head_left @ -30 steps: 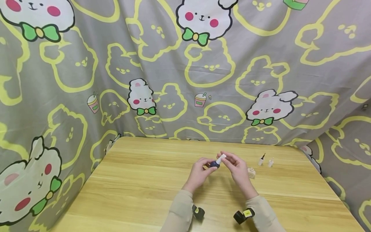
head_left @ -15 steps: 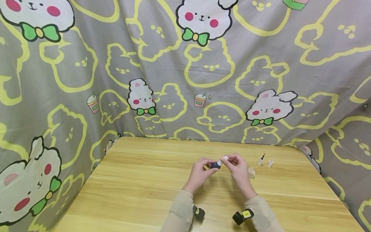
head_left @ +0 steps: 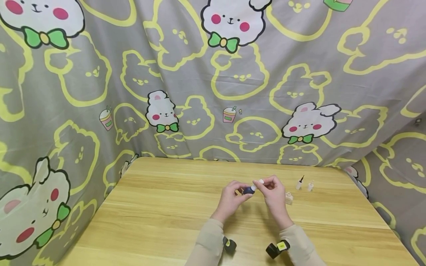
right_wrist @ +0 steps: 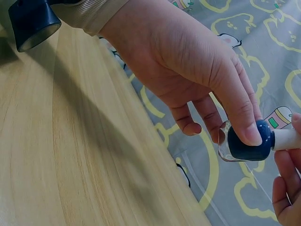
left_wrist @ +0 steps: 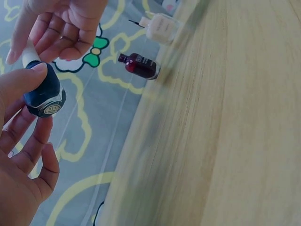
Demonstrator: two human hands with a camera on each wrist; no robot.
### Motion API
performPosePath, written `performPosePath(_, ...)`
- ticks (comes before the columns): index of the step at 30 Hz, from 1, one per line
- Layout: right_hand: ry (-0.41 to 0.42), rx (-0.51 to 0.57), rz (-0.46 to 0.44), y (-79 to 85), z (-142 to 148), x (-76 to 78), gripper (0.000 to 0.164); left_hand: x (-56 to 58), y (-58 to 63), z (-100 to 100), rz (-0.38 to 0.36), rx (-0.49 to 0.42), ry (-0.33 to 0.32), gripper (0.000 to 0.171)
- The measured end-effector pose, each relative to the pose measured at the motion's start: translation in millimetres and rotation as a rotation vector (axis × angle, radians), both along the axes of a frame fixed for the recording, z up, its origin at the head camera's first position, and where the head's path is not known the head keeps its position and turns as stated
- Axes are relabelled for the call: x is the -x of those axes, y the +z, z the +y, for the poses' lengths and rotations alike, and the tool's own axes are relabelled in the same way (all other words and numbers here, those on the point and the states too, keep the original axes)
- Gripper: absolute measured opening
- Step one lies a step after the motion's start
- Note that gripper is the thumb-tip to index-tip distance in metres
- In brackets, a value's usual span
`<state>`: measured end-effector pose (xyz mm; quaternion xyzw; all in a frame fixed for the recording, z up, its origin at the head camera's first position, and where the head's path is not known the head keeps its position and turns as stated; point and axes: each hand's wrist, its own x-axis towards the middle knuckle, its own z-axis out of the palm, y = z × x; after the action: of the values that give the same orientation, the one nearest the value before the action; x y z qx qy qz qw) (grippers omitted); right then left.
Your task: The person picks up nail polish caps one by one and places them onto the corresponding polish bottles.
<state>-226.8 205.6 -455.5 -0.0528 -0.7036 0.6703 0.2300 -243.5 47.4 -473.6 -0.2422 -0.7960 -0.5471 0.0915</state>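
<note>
In front of the person, the left hand (head_left: pixel 229 198) grips a dark blue nail polish bottle (left_wrist: pixel 46 92), its thumb across one side and fingers behind. The bottle lies tilted, its base turned to the left wrist camera. The right hand (head_left: pixel 273 195) pinches the bottle's white cap (right_wrist: pixel 286 140) between thumb and fingers. That cap stands in line with the bottle's neck. Both hands are raised over the table. Beyond them, a dark red nail polish bottle (left_wrist: pixel 141 66) and a pale pink one (head_left: pixel 288 198) stand uncapped.
Right of the hands, a white cap (head_left: pixel 300 184) stands with its dark brush upward, beside another white cap (head_left: pixel 311 186). The wooden table (head_left: pixel 159 210) meets a patterned grey curtain (head_left: pixel 186 81) at its back and sides.
The bottle has tipped closer to level, its cap end swinging right and slightly down with the right hand. Right fingers cover more of the cap. The loose caps stay put.
</note>
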Motion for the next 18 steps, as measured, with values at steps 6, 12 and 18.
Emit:
performPosePath(6, 0.018, 0.009, -0.001, 2.5, -0.6, 0.1, 0.027, 0.9, -1.3, 0.4, 0.006, 0.009, 0.002, 0.027)
performPosePath(12, 0.139, 0.015, 0.014, 4.5, 2.3, 1.1, 0.036, 2.6, -1.3, -0.1, -0.027, -0.002, 0.008, 0.028)
performPosePath(18, 0.313, 0.054, 0.082, 2.6, 6.1, 1.1, 0.044, 5.6, -3.2, -1.7, -0.058, -0.028, 0.005, 0.029)
